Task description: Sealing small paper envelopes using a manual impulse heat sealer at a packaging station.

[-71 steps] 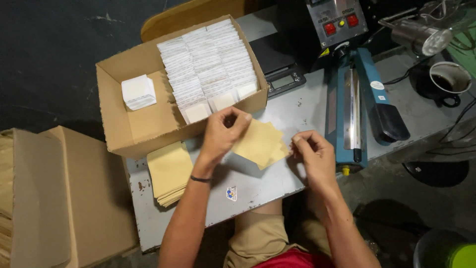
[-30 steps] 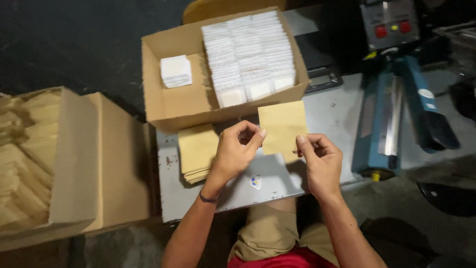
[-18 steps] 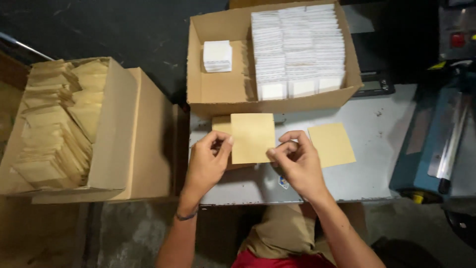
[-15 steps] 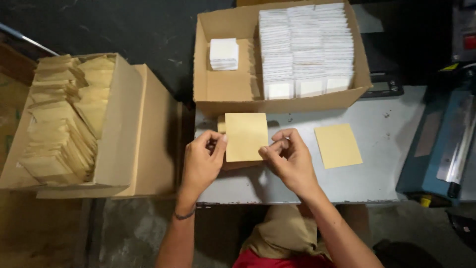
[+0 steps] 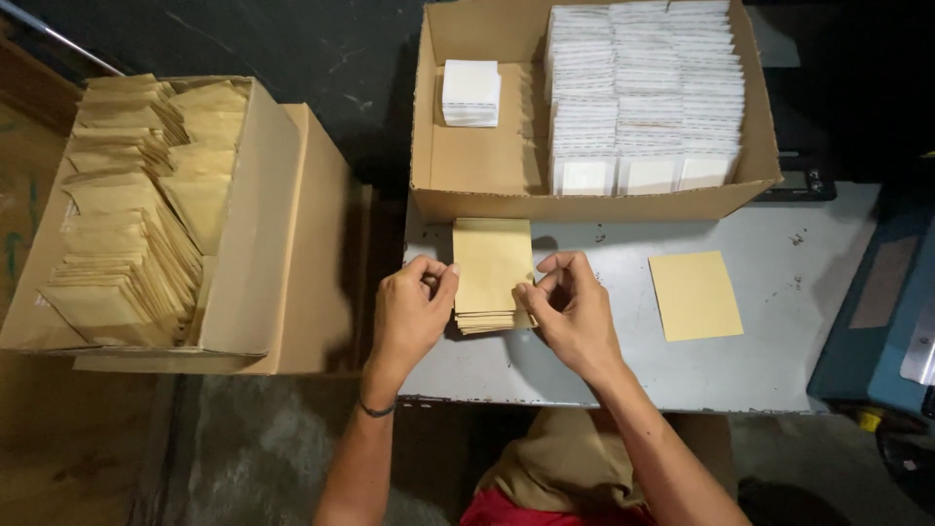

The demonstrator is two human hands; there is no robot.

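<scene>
My left hand [image 5: 411, 310] and my right hand [image 5: 573, 307] pinch the two side edges of a small tan paper envelope [image 5: 493, 263]. I hold it just over a low stack of the same envelopes [image 5: 487, 319] on the grey table [image 5: 623, 365]. One single tan envelope [image 5: 694, 295] lies flat on the table to the right of my right hand, apart from it.
An open cardboard box [image 5: 487, 146] behind the stack holds rows of white packets [image 5: 643, 88] and a small white pile [image 5: 471, 93]. A second cardboard box [image 5: 263, 234] at the left is full of tan envelopes [image 5: 136, 205]. A blue machine [image 5: 877, 312] sits at the right edge.
My view swung left. Both hands carried the envelope leftward, from over the table's middle to above the stack. The single envelope stayed lying on the table.
</scene>
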